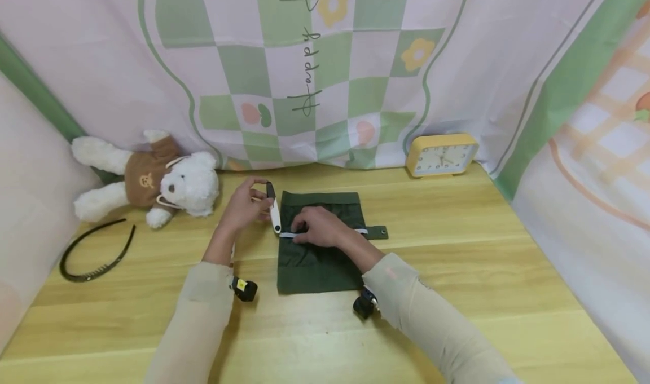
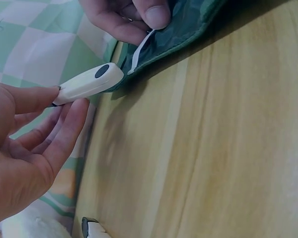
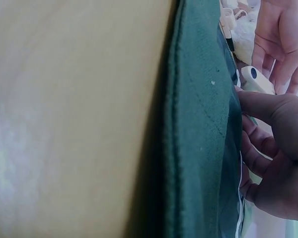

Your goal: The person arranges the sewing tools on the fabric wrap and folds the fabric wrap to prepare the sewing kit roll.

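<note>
My left hand (image 1: 247,204) holds a slim white folding tool (image 1: 275,217) with a black upper part and a black pivot dot, its kind unclear. Thumb and fingertips pinch it near the dark end; the white end points toward the left edge of a dark green cloth pouch (image 1: 320,274), spread flat. Across the pouch runs a white elastic band (image 2: 140,52). Over the pouch, my right hand (image 1: 322,226) has curled fingers and pinches the band near its left end. In the right wrist view, the tool's white end (image 3: 256,77) is just beyond the right thumb.
A similar white piece with a dark end (image 2: 94,229) lies on the table (image 1: 457,271), mostly under the left forearm. A plush bear (image 1: 147,178) and a black headband (image 1: 96,274) are at left. A yellow clock (image 1: 442,154) stands at back right, before a checkered curtain (image 1: 304,62).
</note>
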### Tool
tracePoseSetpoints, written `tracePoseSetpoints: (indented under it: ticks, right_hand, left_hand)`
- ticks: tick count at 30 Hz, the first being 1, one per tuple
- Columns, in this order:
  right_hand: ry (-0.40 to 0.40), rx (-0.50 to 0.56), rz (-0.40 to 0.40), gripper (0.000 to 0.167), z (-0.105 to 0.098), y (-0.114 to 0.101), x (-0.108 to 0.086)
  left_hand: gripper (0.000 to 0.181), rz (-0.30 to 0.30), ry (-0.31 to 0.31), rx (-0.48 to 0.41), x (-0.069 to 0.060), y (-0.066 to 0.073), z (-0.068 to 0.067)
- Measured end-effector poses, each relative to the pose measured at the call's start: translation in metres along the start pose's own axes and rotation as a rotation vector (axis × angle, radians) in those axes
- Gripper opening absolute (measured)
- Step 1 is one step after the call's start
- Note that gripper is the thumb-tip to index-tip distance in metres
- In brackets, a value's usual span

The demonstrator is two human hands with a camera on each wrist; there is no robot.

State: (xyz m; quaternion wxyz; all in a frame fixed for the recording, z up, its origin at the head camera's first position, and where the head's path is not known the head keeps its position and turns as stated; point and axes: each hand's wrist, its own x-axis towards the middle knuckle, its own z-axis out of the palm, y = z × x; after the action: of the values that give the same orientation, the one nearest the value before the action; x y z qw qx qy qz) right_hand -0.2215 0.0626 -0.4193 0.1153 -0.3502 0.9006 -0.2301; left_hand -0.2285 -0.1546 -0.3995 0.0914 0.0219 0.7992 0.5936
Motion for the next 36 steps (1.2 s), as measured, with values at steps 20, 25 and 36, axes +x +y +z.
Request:
tracePoseSetpoints:
  ticks: [20, 25, 36]
  right_hand:
    - [0.057, 0.049, -0.001, 0.006, -0.001, -0.001, 0.000]
    - [0.047, 0.068, 0.002, 0.010, -0.001, -0.001, 0.000]
    - [0.031, 0.076, 0.025, 0.012, -0.001, -0.003, 0.001]
  left_hand:
    - [0.053, 0.026, -0.025, -0.017, 0.010, 0.000, 0.011]
    - [0.055, 0.042, -0.066, 0.023, 0.012, -0.002, 0.017]
    - [0.058, 0.032, -0.124, 0.163, 0.010, -0.001, 0.020]
